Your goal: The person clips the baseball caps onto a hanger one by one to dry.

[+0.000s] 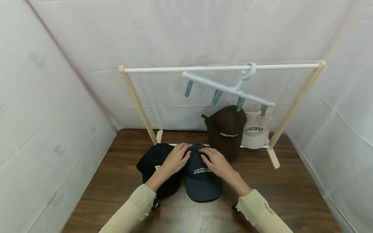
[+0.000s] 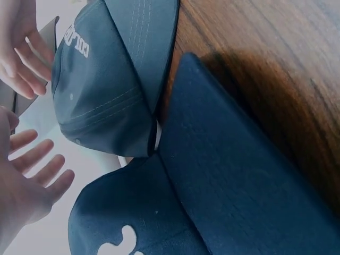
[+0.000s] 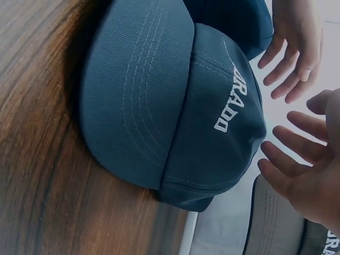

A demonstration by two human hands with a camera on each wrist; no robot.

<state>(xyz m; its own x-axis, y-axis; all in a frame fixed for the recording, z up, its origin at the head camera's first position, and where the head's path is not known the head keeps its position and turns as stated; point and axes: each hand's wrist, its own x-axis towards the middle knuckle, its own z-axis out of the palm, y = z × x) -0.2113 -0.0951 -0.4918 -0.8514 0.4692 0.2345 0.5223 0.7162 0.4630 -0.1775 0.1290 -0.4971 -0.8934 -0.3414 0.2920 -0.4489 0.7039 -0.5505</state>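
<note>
A dark navy cap [image 1: 203, 189] with COLORADO lettering sits on the table, brim toward me. Over its crown my left hand [image 1: 176, 160] and right hand [image 1: 217, 163] hover from either side, fingers spread and loosely bent. In the right wrist view the right hand [image 3: 313, 159] shows beside the crown, fingers apart, gripping nothing. The left wrist view shows the left hand [image 2: 29, 183] likewise relaxed. Left of that cap is a black cap [image 1: 150, 160] with a white mark, partly hidden by my left forearm.
A rack with a white rail [image 1: 163, 69] stands behind. From it hangs a tilted white hanger [image 1: 214, 84] with teal clips. A brown cap [image 1: 225, 124] and a white cap [image 1: 255, 136] hang from its two right clips; the two left clips hold nothing. Fabric walls [image 1: 73, 145] surround the table.
</note>
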